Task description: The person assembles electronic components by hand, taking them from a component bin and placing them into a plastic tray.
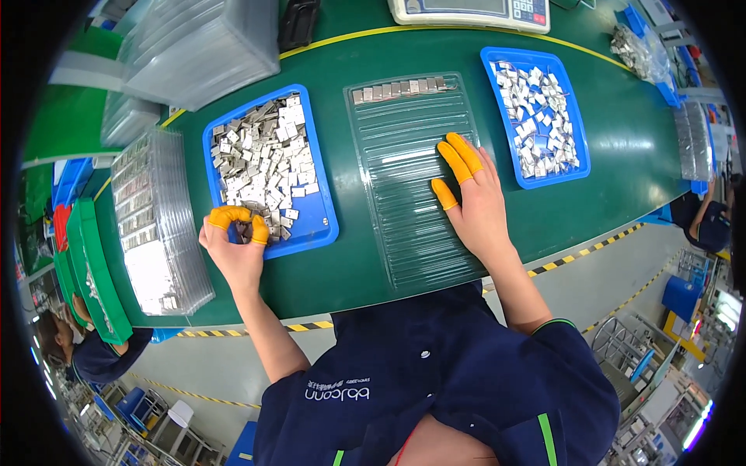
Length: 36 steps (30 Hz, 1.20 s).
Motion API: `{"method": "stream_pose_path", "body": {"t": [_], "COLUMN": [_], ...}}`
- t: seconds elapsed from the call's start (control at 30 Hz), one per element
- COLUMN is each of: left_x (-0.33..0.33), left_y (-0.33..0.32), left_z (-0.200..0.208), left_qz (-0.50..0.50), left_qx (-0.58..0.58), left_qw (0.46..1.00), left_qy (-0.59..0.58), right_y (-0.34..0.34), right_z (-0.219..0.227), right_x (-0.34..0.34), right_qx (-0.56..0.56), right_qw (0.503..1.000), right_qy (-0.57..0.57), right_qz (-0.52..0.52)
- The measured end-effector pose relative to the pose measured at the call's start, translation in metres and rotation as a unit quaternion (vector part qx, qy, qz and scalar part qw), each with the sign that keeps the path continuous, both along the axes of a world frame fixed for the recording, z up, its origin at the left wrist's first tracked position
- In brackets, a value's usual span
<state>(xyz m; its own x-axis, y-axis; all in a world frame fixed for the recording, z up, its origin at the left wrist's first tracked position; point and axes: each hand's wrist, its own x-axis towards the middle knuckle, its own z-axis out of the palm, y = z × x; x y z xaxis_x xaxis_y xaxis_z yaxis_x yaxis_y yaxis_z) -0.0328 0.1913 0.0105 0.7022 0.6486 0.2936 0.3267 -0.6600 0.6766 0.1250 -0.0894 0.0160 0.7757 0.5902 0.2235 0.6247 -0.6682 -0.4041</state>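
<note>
My left hand [235, 256], with yellow finger cots, reaches into the near left corner of a blue tray [329, 210]. Its fingers curl down among small silvery metal pieces [264, 155]; what they grip, if anything, is hidden. My right hand [480, 211], also in yellow finger cots, rests with fingers stretched over the right side of a clear ribbed plastic tray [388, 186]. Nothing shows in that hand. A row of several small metal pieces [400, 89] fills the clear tray's far slot; the nearer slots in view hold none.
At the right lies a blue tray [579, 167] of small white parts with wires. Stacked filled trays [159, 233] and tall clear plastic trays [206, 54] stand left. A scale [474, 12] is at the far edge. Co-workers sit at both sides; a green bin [93, 272] lies far left.
</note>
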Motion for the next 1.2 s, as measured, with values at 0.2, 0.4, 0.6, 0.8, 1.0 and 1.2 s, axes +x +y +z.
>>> {"method": "stream_pose_path", "body": {"t": [0.2,0.4,0.6,0.8,1.0,1.2], "left_x": [0.006,0.023,0.018,0.023,0.054,0.067], "left_y": [-0.001,-0.004,-0.007,-0.021,-0.085,-0.12], "left_z": [-0.001,-0.001,-0.003,0.0,0.008,0.023], "left_qz": [-0.055,-0.091,-0.09,-0.091,-0.026,-0.088], "left_qx": [0.179,0.209,0.232,0.207,-0.286,-0.596], "left_qw": [0.98,0.973,0.968,0.972,0.902,0.729], "left_qy": [0.066,0.046,0.025,-0.068,-0.321,-0.325], "right_y": [0.002,0.0,-0.029,-0.053,-0.057,-0.046], "right_z": [-0.006,-0.009,0.01,-0.003,-0.016,-0.005], "right_x": [-0.002,0.001,0.026,0.082,0.09,0.091], "right_qx": [0.024,0.042,0.106,-0.022,-0.079,0.064], "right_qw": [1.0,0.999,0.966,0.96,0.957,0.95], "right_qy": [-0.002,0.001,-0.191,-0.128,-0.125,0.031], "right_qz": [0.001,0.003,-0.138,-0.248,-0.251,-0.305]}}
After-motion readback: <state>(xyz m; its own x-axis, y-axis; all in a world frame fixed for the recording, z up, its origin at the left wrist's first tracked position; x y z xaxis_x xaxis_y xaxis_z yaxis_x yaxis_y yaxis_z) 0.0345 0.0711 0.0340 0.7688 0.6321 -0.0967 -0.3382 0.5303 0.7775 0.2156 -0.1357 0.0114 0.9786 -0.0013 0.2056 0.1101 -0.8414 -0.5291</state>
